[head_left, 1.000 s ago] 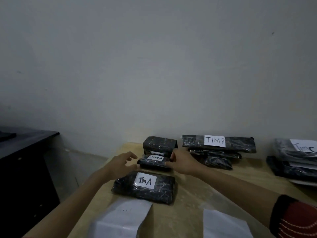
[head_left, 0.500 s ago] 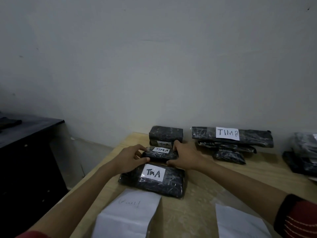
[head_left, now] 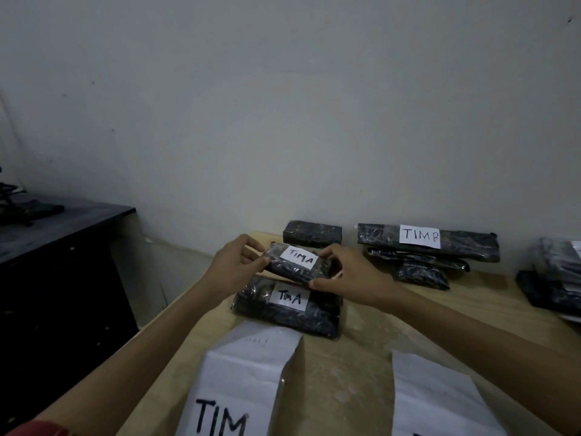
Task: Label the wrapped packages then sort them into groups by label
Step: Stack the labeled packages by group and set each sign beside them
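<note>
The left hand [head_left: 234,269] and right hand [head_left: 350,278] each clamp their grip on one end of the small TIM A package [head_left: 298,272], which sits between them, just above the larger TIM A package [head_left: 267,313]; it looks light, soft and slick-wrapped, so holding it by the ends suits.

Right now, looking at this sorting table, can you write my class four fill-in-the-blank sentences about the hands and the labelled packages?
1. The left hand and right hand grip a small package labelled TIM ___.
2. The larger package below it carries the ___ label as the held one.
3. The long package near the wall reads TIM ___.
4. The paper sheet nearest the camera shows the word ___.
Missing words: A; same; B; TIM.
</note>
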